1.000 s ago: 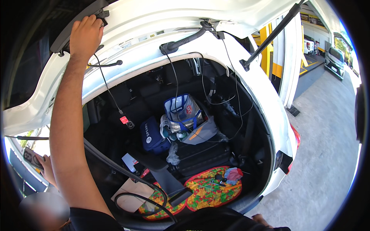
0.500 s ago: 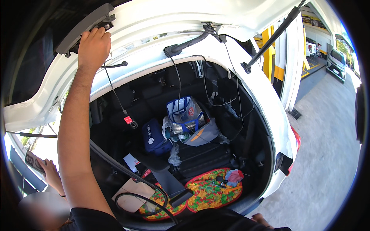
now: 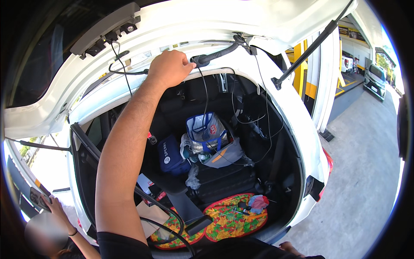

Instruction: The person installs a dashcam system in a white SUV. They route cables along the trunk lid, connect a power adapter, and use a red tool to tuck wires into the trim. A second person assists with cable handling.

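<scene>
My left hand (image 3: 170,68) is closed at the rear roof edge, beside the ribbed rubber wiring boot (image 3: 217,54) that joins the body to the raised white tailgate (image 3: 181,17). Its fingertips are hidden, so what they hold cannot be made out. A thin black cable (image 3: 205,88) hangs just right of the hand into the boot space. Behind my forearm shows a small camera (image 3: 152,139) with a red tag. Only a bit of my right hand (image 3: 288,247) shows at the lower edge, its fingers unclear. A dark trim piece (image 3: 105,28) sits on the tailgate.
In the boot lie a blue bag (image 3: 171,155), an insulated bag (image 3: 207,129), a black case (image 3: 224,177) and a leaf-patterned sunshade (image 3: 237,216). Loose weatherstrip (image 3: 168,233) curves across the front. A gas strut (image 3: 306,49) stands right. Another person's hand (image 3: 56,209) holds a phone at left.
My left hand has left the tailgate trim piece and moved right and down to the roof edge by the wiring boot. The view has shifted slightly; the weatherstrip is partly behind my arm.
</scene>
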Demonstrator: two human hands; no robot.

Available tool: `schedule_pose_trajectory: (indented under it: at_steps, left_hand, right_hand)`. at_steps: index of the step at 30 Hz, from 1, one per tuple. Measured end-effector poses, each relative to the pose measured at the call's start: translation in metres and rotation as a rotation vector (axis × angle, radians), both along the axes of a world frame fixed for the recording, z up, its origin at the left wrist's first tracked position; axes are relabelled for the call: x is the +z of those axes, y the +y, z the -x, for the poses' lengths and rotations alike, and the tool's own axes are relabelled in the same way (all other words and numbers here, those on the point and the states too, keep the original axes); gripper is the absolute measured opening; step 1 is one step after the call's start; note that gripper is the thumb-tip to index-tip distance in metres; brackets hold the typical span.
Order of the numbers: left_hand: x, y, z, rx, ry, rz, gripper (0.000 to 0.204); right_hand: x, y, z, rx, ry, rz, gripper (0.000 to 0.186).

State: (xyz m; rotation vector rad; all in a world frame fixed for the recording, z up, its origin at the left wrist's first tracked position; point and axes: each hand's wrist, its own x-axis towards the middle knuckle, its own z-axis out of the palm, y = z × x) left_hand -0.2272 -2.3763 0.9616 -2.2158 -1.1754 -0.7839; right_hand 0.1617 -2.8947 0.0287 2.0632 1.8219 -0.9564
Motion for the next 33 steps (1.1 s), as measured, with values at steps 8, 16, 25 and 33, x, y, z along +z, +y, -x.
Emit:
schedule_pose_trajectory:
  at_steps: [8,16,25,33]
  left_hand:
    - [-0.012,0.007,-0.029,0.01,-0.28,0.179,0.032]
    - [-0.015,0.006,-0.024,0.028,-0.281,0.186,0.027]
    - [-0.015,-0.003,-0.024,0.056,-0.292,0.195,0.03]
    - [-0.014,0.002,-0.032,0.111,-0.235,0.188,0.033]
  right_hand:
    - [0.162,0.134,0.055,-1.019,0.83,-0.221,0.014]
    - [0.648,0.356,0.094,-0.049,0.985,-1.352,0.016]
    - [0.876,0.549,0.139,-0.038,0.482,-1.781,0.032]
    - [0.859,0.582,0.132,-0.294,0.666,-1.925,0.025]
